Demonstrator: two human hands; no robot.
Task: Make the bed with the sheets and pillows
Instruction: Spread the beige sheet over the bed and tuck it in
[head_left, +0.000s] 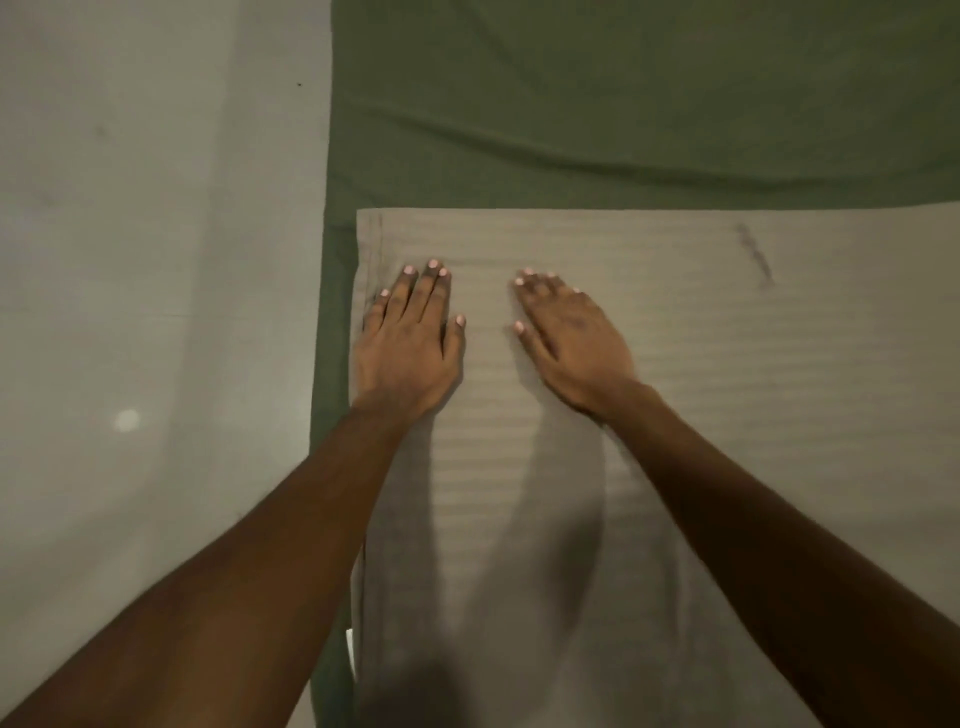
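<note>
A beige striped sheet lies flat over the near part of the bed, its far edge straight across the middle of the view. Beyond and beside it shows the green fitted sheet, with a long crease across it. My left hand lies palm down with straight fingers near the beige sheet's far left corner. My right hand presses flat on the same sheet just to the right, fingers pointing up and left. No pillows are in view.
The bed's left edge runs down the view, with pale grey floor to its left. A dark smudge marks the beige sheet at the right.
</note>
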